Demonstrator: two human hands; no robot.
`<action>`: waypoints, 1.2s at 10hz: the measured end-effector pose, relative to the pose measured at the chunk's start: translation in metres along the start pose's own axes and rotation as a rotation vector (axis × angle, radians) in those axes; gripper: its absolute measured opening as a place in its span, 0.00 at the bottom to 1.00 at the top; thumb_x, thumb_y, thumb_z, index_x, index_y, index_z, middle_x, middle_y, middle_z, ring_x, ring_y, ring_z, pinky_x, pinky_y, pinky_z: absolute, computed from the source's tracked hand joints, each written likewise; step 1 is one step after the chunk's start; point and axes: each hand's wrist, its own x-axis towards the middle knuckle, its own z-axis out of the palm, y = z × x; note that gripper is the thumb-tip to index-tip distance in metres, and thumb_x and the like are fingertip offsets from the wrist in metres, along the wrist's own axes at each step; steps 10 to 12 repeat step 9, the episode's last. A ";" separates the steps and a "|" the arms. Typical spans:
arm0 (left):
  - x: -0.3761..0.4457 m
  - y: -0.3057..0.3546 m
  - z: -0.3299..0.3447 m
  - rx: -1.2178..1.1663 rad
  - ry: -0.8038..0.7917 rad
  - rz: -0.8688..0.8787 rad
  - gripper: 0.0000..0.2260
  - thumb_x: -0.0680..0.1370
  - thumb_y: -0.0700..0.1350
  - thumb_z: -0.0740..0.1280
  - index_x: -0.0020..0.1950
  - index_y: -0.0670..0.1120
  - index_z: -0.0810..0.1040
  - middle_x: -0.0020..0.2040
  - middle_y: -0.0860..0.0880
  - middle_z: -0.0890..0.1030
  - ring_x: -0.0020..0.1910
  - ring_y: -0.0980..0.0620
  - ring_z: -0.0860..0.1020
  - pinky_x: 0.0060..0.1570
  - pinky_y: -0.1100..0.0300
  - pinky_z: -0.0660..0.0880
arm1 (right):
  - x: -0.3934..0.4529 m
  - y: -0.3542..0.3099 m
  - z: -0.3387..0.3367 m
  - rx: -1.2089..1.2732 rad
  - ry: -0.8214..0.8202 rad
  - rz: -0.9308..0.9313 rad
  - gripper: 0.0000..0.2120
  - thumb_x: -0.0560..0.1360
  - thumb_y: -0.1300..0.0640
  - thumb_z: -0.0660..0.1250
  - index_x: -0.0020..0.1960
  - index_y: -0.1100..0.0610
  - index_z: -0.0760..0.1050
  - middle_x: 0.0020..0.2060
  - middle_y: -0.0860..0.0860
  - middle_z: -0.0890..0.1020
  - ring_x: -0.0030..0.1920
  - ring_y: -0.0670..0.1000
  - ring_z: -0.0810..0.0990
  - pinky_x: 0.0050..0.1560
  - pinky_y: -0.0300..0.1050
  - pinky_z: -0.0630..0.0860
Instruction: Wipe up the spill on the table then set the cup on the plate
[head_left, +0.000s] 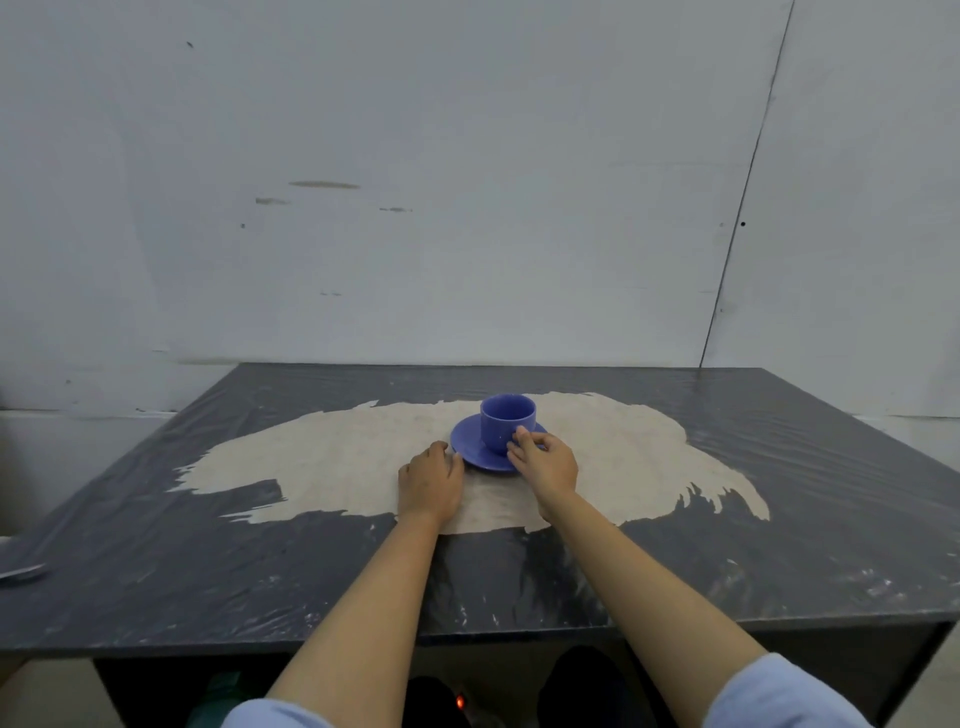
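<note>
Centrally, right hand (545, 460) pinches cup (506, 422) on plate (470, 441); left hand (430, 480), grip loose, touches plate's rim.

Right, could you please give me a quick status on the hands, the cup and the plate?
Right hand pinching cup handle. Left hand flat at plate edge. Cup upright on plate. Pale smear across table; nothing blocking.

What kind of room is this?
Probably a bare workroom or test space, not a home kitchen: a dark table covered in crinkled plastic film, plain scuffed white wall panels, and just one blue cup on a plate.
</note>
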 end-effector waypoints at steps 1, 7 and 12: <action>0.000 0.001 0.000 0.010 0.010 -0.002 0.17 0.83 0.51 0.56 0.65 0.44 0.74 0.62 0.45 0.80 0.58 0.48 0.78 0.62 0.55 0.71 | -0.004 -0.003 0.004 0.035 -0.039 0.022 0.08 0.77 0.56 0.69 0.52 0.60 0.80 0.46 0.55 0.86 0.46 0.50 0.86 0.50 0.46 0.83; 0.021 0.005 -0.025 -0.216 -0.202 -0.191 0.16 0.83 0.48 0.55 0.66 0.41 0.72 0.65 0.41 0.76 0.61 0.44 0.75 0.55 0.58 0.68 | -0.009 -0.028 -0.014 -0.219 -0.010 -0.122 0.14 0.78 0.49 0.66 0.55 0.57 0.69 0.51 0.57 0.80 0.33 0.52 0.84 0.28 0.37 0.78; 0.047 0.028 -0.053 -0.186 -0.075 -0.124 0.19 0.82 0.50 0.56 0.68 0.40 0.72 0.66 0.41 0.75 0.64 0.42 0.74 0.63 0.51 0.70 | 0.006 -0.076 -0.015 -0.583 0.044 -0.335 0.16 0.78 0.46 0.62 0.58 0.57 0.72 0.53 0.54 0.81 0.47 0.52 0.79 0.44 0.45 0.74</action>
